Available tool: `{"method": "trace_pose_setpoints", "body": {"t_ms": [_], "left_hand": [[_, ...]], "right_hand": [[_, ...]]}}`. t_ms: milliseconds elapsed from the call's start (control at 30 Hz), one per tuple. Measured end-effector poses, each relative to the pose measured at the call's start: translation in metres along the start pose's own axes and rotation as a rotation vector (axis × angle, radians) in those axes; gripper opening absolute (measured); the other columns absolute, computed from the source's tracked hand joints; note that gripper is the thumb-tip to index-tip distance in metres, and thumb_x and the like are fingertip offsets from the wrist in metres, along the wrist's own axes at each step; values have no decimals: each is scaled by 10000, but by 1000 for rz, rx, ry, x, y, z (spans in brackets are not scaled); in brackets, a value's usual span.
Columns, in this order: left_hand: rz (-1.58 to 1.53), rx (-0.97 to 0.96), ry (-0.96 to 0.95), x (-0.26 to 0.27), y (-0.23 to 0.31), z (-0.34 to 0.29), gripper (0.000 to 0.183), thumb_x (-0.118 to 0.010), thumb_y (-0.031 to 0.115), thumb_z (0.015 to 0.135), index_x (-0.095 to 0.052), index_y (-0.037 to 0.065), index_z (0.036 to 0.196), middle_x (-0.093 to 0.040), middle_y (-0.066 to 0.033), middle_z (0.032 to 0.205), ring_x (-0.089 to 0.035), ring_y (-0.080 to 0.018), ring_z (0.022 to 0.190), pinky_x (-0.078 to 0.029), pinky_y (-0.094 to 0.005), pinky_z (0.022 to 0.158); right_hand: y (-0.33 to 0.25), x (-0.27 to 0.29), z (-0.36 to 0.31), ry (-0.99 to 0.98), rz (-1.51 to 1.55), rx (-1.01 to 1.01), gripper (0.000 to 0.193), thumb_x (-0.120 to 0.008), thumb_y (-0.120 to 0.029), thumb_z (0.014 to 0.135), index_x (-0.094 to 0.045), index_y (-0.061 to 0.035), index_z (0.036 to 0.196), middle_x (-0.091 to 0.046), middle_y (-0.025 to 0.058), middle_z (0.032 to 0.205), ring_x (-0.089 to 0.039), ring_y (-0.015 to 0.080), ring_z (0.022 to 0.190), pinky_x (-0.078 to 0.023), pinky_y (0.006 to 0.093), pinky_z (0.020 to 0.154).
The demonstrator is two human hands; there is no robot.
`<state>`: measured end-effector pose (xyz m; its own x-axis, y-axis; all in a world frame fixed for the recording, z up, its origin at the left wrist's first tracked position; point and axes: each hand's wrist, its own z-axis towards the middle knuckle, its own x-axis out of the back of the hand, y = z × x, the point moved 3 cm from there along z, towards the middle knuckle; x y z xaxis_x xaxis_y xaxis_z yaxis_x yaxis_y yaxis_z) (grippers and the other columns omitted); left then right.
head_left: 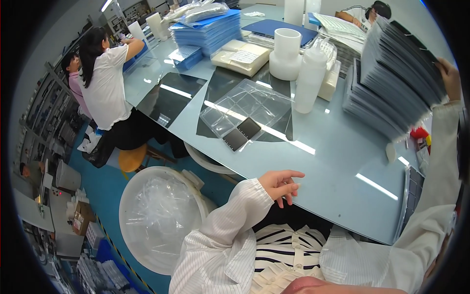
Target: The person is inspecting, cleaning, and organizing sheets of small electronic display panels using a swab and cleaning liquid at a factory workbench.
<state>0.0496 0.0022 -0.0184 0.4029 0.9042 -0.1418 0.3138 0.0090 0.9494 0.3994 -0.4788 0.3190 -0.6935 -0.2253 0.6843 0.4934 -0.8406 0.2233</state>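
Observation:
My left hand [283, 186] hovers by the near table edge, empty, its index finger stretched out and the others loosely bent. Far off to the right, my right hand [449, 78] grips the outer edge of a thick stack of dark grey plastic sheets [399, 73]. That upper part leans over a lower stack of similar sheets [369, 103]; its lower edge is blurred. Ahead of my left hand lies a clear plastic pocket sheet [249, 108] with a grid of squares. Two small dark square pieces [242, 134] sit at its near corner.
Dark flat sheets [171, 98] lie on the glossy table [338, 171]. Behind are a white bottle [311, 81], white cylinders [285, 54], a wrapped bundle [241, 57] and a blue-topped stack [208, 32]. A white bin [164, 220] stands left. Other people [100, 73] are around the table.

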Motion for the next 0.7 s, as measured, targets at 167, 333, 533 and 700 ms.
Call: {"method": "trace_pose_setpoints", "body": {"t_ms": [167,333,533,700], "left_hand": [[5,0,47,-2,0,-4,396,-480,145,937,-428,61,1321,-606,-96,876,-632,-173,721,-541,-268,560],[31,-15,54,-2,3,-3,388,-482,146,934,-443,57,1310,-612,-97,873,-627,-167,716,-536,-259,565],[59,-27,62,-4,0,-5,387,-485,150,930,-450,52,1303,-614,-98,880,-621,-159,707,-525,-251,568],[72,-30,93,-3,0,-5,373,-471,159,939,-454,52,1296,-613,-91,891,-622,-160,703,-520,-251,581]], "right_hand": [[-101,26,0,73,-111,-150,201,-644,-211,831,-582,-32,898,-636,94,795,-609,179,735,-446,259,704],[-93,36,0,-6,-103,-259,354,-689,-358,771,-590,-47,906,-649,83,823,-621,228,740,-455,294,712],[-129,33,-13,391,-277,-293,461,-649,-529,741,-653,-141,991,-669,79,909,-640,269,869,-482,349,727],[-131,22,-5,160,-62,-280,343,-659,-367,807,-665,-94,1014,-650,78,958,-628,226,854,-477,292,786]]}}
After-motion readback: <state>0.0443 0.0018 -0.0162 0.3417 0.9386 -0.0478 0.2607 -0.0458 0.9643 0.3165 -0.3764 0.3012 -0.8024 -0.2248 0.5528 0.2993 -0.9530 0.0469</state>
